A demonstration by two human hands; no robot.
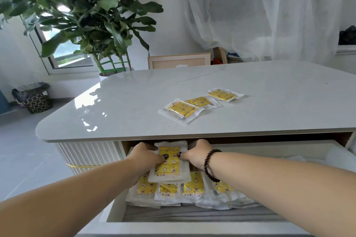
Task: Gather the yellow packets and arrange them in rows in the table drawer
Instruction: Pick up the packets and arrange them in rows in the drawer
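Inside drawer, both hands pinch a yellow star-printed packet stack, clear-edged.

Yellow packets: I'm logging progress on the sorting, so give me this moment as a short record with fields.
packets on tabletop: three, lying in a loose diagonal line on the table
packets in drawer: a row of at least four near the front of the open drawer
packet being placed: a stack behind that row
left hand: grips the stack's left side
right hand: grips its right side
wrist: beaded bracelet on the right
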